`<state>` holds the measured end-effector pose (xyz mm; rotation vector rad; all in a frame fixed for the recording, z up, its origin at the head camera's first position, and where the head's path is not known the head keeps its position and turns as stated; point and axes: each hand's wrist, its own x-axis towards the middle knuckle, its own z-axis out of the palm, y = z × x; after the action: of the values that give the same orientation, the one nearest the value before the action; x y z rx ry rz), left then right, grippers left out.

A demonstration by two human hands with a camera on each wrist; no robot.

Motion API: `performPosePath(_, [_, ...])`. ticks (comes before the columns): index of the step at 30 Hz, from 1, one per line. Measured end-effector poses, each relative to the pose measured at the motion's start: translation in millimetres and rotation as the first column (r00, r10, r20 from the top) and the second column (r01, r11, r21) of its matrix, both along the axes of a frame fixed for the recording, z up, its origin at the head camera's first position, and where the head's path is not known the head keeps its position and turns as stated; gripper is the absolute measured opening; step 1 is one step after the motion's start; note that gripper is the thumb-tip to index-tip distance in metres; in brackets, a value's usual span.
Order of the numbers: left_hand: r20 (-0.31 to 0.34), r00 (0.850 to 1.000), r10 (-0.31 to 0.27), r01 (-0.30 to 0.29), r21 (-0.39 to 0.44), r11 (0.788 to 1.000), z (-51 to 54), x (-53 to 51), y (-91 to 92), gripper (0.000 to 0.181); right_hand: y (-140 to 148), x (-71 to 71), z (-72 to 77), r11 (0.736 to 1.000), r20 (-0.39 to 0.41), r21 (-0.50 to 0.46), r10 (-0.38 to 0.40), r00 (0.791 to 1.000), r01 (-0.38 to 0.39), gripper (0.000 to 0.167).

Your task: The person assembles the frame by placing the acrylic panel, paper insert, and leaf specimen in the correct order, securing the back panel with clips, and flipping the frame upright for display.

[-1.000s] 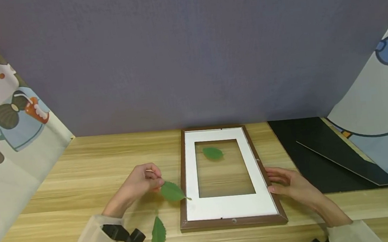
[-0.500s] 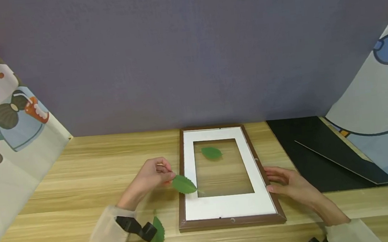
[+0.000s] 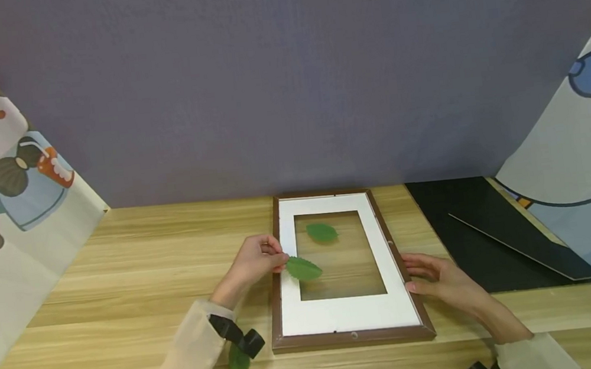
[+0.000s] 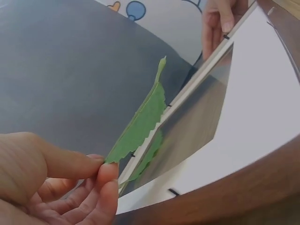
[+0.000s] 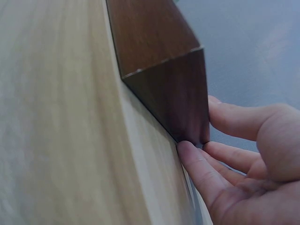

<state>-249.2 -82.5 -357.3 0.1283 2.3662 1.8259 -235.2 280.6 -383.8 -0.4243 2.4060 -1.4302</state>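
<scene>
In the head view my left hand pinches a green leaf by its tip between thumb and fingers. The leaf hangs over the left side of a brown picture frame, its stem end pointing right. A white mat with a rectangular window lies inside the frame. Another leaf rests in the upper part of that window. My right hand holds the frame's right edge; in the right wrist view the thumb and fingers are at its brown side. A third leaf lies on the table, partly hidden by the left wrist camera.
Black backing boards lie on the right of the wooden table, one resting tilted on the other. A grey wall stands behind. Printed cartoon panels flank both sides.
My left hand has moved right and slightly away from me, carrying the leaf from the frame's left edge to over the mat window. The right hand has stayed at the frame.
</scene>
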Motion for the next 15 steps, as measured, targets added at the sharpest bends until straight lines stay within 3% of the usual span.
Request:
performPosePath(10, [0.065, 0.992, 0.104, -0.105, 0.006, 0.994, -8.0, -13.2, 25.5, 0.012, 1.1, -0.6, -2.3, 1.000, 0.015, -0.001, -0.012, 1.000, 0.012, 0.065])
performPosePath(15, [0.095, 0.987, 0.126, -0.129, 0.027, 0.991, -8.8, -19.7, 34.2, 0.014, 2.1, -1.4, -3.2, 1.000, 0.007, -0.004, -0.007, 1.000, 0.007, 0.065])
